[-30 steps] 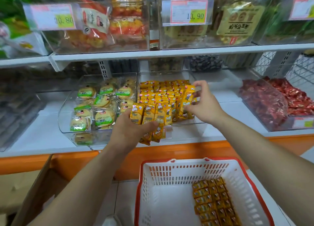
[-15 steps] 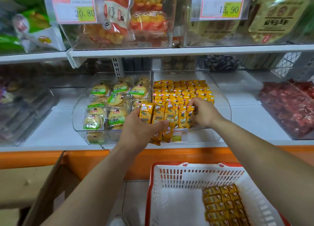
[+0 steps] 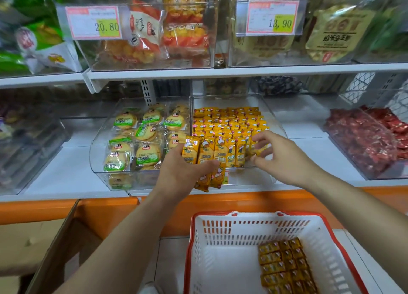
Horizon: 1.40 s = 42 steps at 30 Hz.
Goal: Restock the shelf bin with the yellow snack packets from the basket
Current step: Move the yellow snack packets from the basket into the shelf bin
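From the head camera, the left hand (image 3: 183, 172) grasps a fanned bunch of yellow snack packets (image 3: 206, 154) upright at the front lip of the clear shelf bin (image 3: 274, 119); two of them hang lower, over the lip. The right hand (image 3: 278, 157) reaches into the bin's front right corner with fingers spread loosely about a packet there. Whether it pinches that packet or has let it go, I cannot tell. Rows of the same packets (image 3: 229, 121) already fill the bin behind, standing on end.

The step in hand looks like feeding packets one by one from the left-hand bunch into the front row. To do it well, take the outermost packet each time, set it upright and face-forward against its neighbour, and keep the left grip firm — the two low ones could slip out. Stay clear of the biscuit bin (image 3: 141, 134) just beside. More packets lie in the basket (image 3: 242, 227) below, at its right side (image 3: 284, 265) — the task is well along, not done.
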{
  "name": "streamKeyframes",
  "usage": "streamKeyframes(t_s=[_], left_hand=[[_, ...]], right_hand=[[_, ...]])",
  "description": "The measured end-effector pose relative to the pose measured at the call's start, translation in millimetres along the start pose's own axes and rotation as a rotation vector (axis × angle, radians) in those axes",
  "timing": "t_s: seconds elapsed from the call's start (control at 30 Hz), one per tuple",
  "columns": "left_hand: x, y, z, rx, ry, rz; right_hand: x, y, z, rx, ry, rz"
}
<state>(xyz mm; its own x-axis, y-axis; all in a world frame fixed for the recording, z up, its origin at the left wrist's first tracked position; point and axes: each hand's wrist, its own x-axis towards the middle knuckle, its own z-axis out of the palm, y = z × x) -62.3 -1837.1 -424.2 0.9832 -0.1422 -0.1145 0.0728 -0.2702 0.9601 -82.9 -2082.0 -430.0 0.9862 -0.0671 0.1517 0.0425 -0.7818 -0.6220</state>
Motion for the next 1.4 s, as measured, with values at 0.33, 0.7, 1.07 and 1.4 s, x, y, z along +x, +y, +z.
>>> streamKeyframes(t_s=[0.33,0.7,1.07,1.4], left_hand=[[-21.3,-3.8,39.6,-0.022,-0.316,0.064],[-31.2,-3.6,61.6,-0.103,-0.345,0.067],[-31.4,-8.5,72.4,-0.219,-0.176,-0.007],[-25.1,-3.3,62.1,-0.131,-0.144,-0.016]], right_hand=[[-73.2,-15.9,-40.9,0.650,-0.049,0.181],[-79.1,6.4,-45.4,0.653,-0.200,0.232],[-84.4,2.6,-12.3,1.079,-0.032,0.374],[-77.6,-5.7,6.7,0.829,-0.021,0.294]])
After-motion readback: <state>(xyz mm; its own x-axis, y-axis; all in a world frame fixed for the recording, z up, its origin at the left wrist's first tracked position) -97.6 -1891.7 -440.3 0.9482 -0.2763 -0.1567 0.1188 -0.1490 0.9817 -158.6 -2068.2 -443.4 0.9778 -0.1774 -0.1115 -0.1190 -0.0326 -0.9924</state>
